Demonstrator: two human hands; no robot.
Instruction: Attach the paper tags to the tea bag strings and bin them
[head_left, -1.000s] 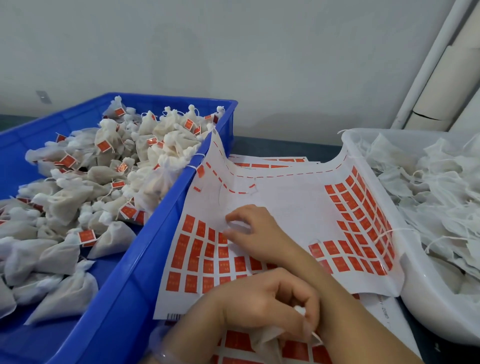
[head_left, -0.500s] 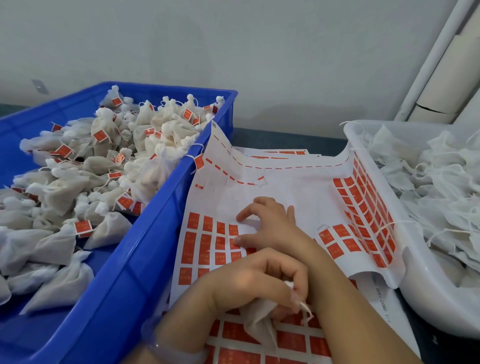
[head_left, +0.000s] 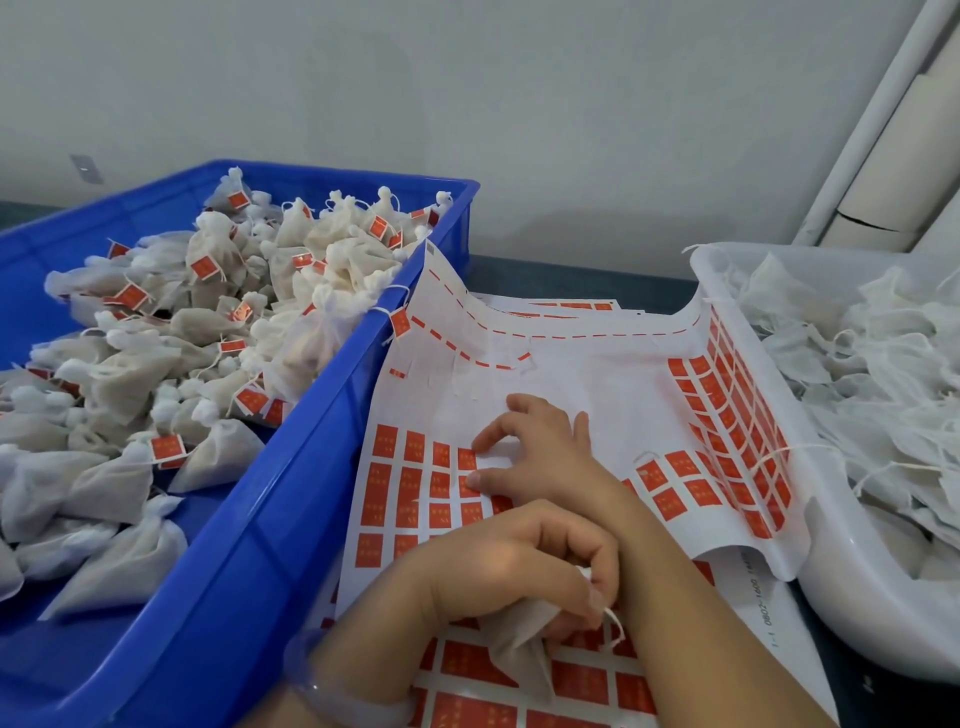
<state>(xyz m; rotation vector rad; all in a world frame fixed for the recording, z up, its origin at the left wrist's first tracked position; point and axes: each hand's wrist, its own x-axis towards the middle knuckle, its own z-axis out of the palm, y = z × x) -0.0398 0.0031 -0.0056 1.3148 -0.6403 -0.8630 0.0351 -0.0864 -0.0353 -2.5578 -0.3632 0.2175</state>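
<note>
A white sheet (head_left: 597, 374) of red paper tags (head_left: 410, 483) lies between two bins. My right hand (head_left: 545, 457) rests on it, with the index fingertip and thumb tip touching the sheet at the edge of the red tag block, fingers fairly straight. My left hand (head_left: 519, 566), closer to me, grips a white mesh tea bag (head_left: 519, 649), and the bag's string (head_left: 615, 629) loops out beside the fingers. The blue bin (head_left: 311, 467) on the left holds several tagged tea bags (head_left: 218, 322).
A white tub (head_left: 831, 597) on the right is full of untagged mesh bags (head_left: 857, 374). The sheet's edges curl up against both containers. More tag sheets (head_left: 571, 691) lie underneath. A wall and white pipe (head_left: 878, 114) stand behind.
My right hand uncurled, and its fingertips moved onto the edge of the red tag block. My left hand keeps its grip on the tea bag. The view has drawn closer.
</note>
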